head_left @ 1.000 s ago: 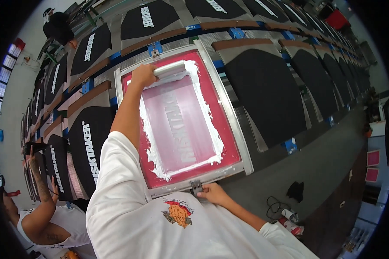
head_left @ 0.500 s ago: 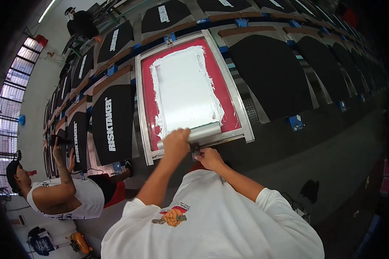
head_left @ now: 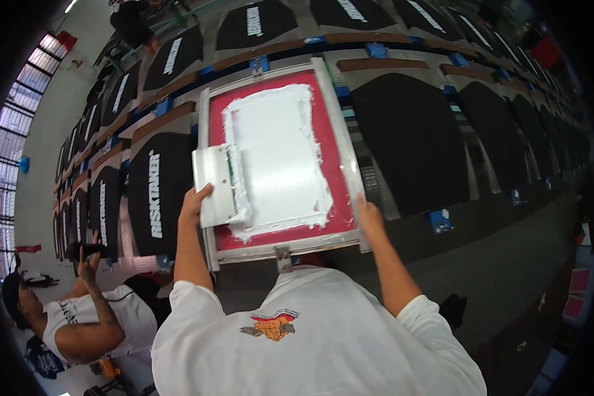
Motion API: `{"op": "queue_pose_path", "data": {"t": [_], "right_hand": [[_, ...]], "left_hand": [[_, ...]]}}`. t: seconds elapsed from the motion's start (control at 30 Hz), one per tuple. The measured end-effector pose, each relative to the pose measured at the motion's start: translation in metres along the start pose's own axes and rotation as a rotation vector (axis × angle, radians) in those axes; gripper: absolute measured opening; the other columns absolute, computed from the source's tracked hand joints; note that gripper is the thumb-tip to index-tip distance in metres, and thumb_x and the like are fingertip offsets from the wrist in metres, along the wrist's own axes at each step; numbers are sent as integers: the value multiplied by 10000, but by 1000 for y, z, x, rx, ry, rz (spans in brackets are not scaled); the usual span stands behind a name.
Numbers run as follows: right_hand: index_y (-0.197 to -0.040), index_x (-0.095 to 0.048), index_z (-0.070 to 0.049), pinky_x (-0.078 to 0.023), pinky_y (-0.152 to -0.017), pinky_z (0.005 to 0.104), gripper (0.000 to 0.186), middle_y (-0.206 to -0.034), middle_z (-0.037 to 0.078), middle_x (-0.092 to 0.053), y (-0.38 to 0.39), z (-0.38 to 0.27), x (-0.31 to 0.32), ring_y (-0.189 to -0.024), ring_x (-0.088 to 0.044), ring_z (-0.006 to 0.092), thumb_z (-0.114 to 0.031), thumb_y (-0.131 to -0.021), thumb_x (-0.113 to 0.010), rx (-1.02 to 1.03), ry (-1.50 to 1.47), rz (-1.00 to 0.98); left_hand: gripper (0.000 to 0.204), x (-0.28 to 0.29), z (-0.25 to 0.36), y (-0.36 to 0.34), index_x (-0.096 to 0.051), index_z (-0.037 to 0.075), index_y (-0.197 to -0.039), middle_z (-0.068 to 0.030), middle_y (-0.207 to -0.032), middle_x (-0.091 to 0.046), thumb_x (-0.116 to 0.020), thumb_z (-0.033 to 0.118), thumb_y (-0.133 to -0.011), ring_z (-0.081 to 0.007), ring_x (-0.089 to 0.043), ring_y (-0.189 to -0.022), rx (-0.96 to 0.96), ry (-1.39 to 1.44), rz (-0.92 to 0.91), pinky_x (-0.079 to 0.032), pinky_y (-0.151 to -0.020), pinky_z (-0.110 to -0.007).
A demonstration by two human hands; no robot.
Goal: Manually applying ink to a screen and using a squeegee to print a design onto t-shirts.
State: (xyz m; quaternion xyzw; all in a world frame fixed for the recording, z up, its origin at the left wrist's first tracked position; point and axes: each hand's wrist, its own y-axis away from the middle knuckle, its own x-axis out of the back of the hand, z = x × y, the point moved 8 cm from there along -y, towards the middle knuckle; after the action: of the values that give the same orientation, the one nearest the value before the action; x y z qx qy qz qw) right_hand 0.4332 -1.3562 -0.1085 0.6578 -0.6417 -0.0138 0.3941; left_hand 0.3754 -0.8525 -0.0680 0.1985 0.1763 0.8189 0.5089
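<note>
A screen-printing frame (head_left: 347, 152) with a red border and a mesh coated in thick white ink (head_left: 274, 152) is in front of me, a metal bracket (head_left: 283, 257) at its near edge. A wide metal squeegee (head_left: 214, 185) lies lengthwise on its left side, white ink along the inner edge. My left hand (head_left: 196, 202) is closed on the squeegee's outer edge beside the left rail; whether it also grips the rail I cannot tell. My right hand (head_left: 369, 218) is closed round the lower part of the right rail, slightly blurred.
Several black shaped panels (head_left: 408, 145) lie on boards in rows either side and beyond, some with white printing (head_left: 153, 195). Blue clamps (head_left: 441, 221) line the rows. A co-worker in a white sleeveless top (head_left: 102, 323) is at lower left; another person (head_left: 129, 23) stands far back left.
The squeegee went from the top to the near end, then turned lengthwise onto the left side. The mesh turned solid white. My right hand moved from the front bracket to the right rail.
</note>
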Motion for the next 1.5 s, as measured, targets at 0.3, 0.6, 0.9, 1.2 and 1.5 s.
{"op": "queue_pose_path", "data": {"t": [0.3, 0.6, 0.9, 1.2, 1.5], "right_hand": [[-1039, -658, 5, -482, -779, 389, 581, -912, 211, -672, 52, -16, 76, -902, -645, 333, -534, -864, -525, -4, -191, 100], [-917, -683, 5, -484, -703, 387, 592, -811, 181, -676, 83, -25, 90, -784, -656, 323, -567, -823, -564, 32, -134, 290], [-949, -687, -6, -481, -755, 387, 614, -888, 191, -679, 69, -41, 108, -863, -652, 322, -591, -791, -586, 64, -42, 260], [-1076, -637, -1, -459, -839, 410, 465, -876, 205, -655, 61, -33, 128, -919, -621, 357, -412, -869, -573, 402, 313, 703], [-1055, -659, -12, -473, -807, 308, 404, -908, 124, -672, 175, -10, -30, -855, -607, 189, -341, -822, -674, 39, 47, -538]], "left_hand": [[399, -58, 72, 50, -582, -37, -1093, -123, -948, -659, -705, 206, -801, -209, -652, -781, -51, -25, -110, -524, -722, -335], [406, -71, 77, 13, -580, -56, -1077, -122, -928, -658, -716, 191, -786, -213, -655, -762, -93, 84, -275, -527, -716, -335], [422, -75, 69, 25, -557, -55, -1116, -140, -971, -653, -704, 189, -805, -235, -661, -812, -37, 182, -261, -539, -737, -360], [389, -100, 74, 11, -593, -49, -1088, -134, -961, -662, -716, 174, -794, -218, -658, -791, -133, 81, -228, -533, -716, -354], [371, -230, 295, -42, -646, 138, -1057, -116, -995, -670, -732, 222, -706, -294, -630, -929, -931, -1131, -43, -502, -793, -393]]}}
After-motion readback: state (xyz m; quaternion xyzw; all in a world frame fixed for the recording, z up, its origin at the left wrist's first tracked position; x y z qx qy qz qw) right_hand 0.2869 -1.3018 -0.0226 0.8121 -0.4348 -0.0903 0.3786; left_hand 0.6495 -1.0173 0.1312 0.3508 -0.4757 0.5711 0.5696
